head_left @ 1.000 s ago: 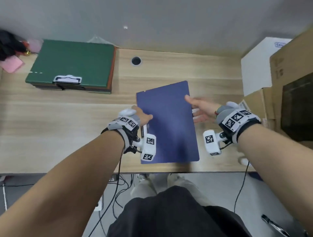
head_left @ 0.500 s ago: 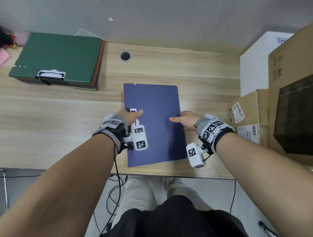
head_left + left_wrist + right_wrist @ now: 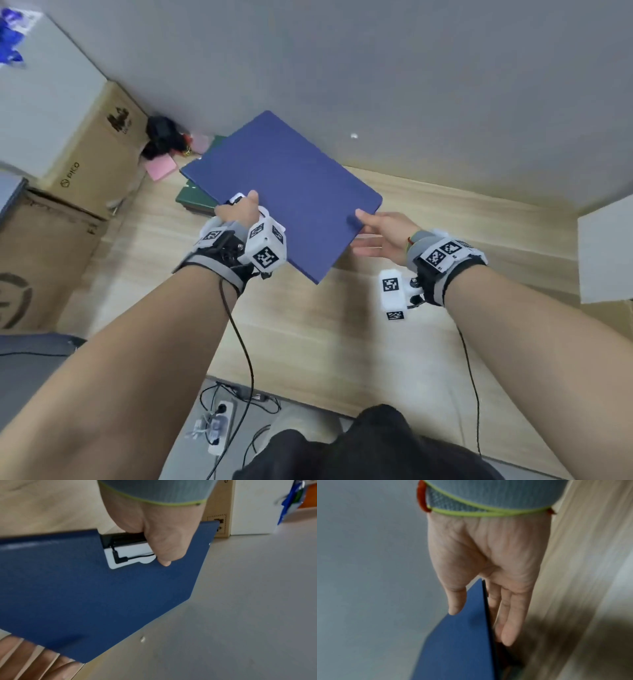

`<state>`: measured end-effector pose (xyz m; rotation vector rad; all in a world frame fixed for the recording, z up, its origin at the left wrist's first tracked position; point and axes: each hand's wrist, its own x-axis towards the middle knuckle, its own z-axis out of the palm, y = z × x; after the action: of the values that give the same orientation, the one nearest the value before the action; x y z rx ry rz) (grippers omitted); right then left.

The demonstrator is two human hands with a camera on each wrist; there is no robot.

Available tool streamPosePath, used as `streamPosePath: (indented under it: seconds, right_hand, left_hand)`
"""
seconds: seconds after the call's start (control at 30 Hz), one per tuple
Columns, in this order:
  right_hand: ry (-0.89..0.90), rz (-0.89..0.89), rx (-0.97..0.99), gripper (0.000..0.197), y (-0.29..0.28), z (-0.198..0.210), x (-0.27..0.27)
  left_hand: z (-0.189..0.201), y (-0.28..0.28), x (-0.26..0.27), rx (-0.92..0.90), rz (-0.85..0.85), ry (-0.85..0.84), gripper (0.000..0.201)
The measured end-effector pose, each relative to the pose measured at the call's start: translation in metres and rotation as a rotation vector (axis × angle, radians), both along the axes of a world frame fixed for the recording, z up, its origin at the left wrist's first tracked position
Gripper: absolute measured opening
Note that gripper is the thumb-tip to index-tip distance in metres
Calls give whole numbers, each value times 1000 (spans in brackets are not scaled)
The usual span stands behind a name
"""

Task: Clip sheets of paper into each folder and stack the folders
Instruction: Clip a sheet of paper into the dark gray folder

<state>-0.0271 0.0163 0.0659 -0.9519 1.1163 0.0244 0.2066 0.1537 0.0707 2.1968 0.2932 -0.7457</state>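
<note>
A closed blue folder (image 3: pixel 284 192) is held up above the wooden desk (image 3: pixel 342 325), tilted toward the far left. My left hand (image 3: pixel 239 209) grips its left edge at the clip (image 3: pixel 130 551), thumb on the cover. My right hand (image 3: pixel 373 229) pinches the near right edge, with its thumb on top and straight fingers underneath (image 3: pixel 506 615). Under the folder's far corner lies the green folder stack (image 3: pixel 195 200), mostly hidden. No loose paper shows.
Cardboard boxes (image 3: pixel 85 164) stand at the left edge of the desk, with pink sticky notes (image 3: pixel 160 168) and a dark object (image 3: pixel 162 137) beside them. A white box (image 3: pixel 606 253) sits at the right. A grey wall rises behind. A power strip (image 3: pixel 219 421) lies on the floor.
The blue folder was lying flat on the desk; both hands have lifted it and carried it left toward the green stack. My view has swung left.
</note>
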Motion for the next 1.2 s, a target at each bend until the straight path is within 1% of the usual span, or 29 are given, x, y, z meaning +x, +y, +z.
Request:
streamPosePath:
  seconds: [0.07,0.13,0.17,0.2,0.23,0.27,0.3,0.33,0.37,0.4,0.43,0.47,0.53,0.57,0.6,0.67,0.7,0.8,0.87,0.93,1.0,1.03,1.13,1.2]
  right_hand:
    - [-16,-36,1,32,5,-4,59]
    - [12,-84,-51,36,0,-10,96]
    - [32,-99,-63,37,-3,-18,119]
    - [47,-113,-77,37,-7,-21,129]
    - [58,-120,-89,36,-12,-29,138]
    - [85,-116,-95,35,-15,-39,150]
    - [113,-106,-108,33,-18,-49,160]
    - [150,-106,-127,30,-20,-62,169]
    - [176,-102,-148,26,-22,-70,170]
    - [198,-113,-168,19,-22,-77,174]
    - [232,-118,-194,13,-24,-86,180]
    - [270,-119,-226,12,-23,-88,183]
    - [343,-72,-287,14,-21,-94,194]
    - [379,-29,-315,12,-19,-96,199]
    - [421,5,-327,21,-16,-98,203]
    - [503,41,-313,49,-14,-104,207]
    - [503,36,-286,58,-12,-105,208]
    - [442,-33,-209,71,-7,-101,222]
    - [444,-45,-177,74,-7,-97,233]
    - [462,-22,-173,68,-9,-94,239]
    - [505,27,-215,56,-11,-91,239]
    - [523,42,-232,54,-11,-92,238]
    - [570,71,-261,57,-8,-92,239]
    - [596,71,-290,57,-8,-93,240]
  left_hand:
    - [-6,4,35,69,-81,34,68]
    - [-14,6,52,119,-186,32,75]
    - [-19,10,69,112,-222,50,68]
    - [-24,12,78,120,-262,58,59]
    - [-27,17,89,145,-290,70,54]
    - [-34,24,108,211,-315,68,61]
    - [-39,31,126,313,-328,56,75]
    - [-48,36,147,442,-352,17,93]
    - [-52,40,161,533,-362,-36,107]
    - [-54,42,173,589,-376,-79,113]
    - [-49,40,183,631,-413,-111,111]
    - [-44,40,188,661,-471,-143,104]
    - [-39,33,203,697,-614,-178,94]
    - [-41,29,210,712,-666,-192,91]
    - [-47,27,217,733,-714,-190,90]
    - [-62,20,228,780,-787,-163,94]
    - [-68,19,231,788,-814,-157,97]
    - [-96,10,242,732,-777,-122,109]
    - [-117,4,250,670,-731,-87,111]
    - [-138,4,261,628,-684,-70,110]
    - [-159,4,274,609,-649,-55,110]
    - [-157,2,274,605,-644,-56,110]
    - [-163,1,277,611,-666,-52,105]
    - [-178,4,283,605,-663,-53,102]
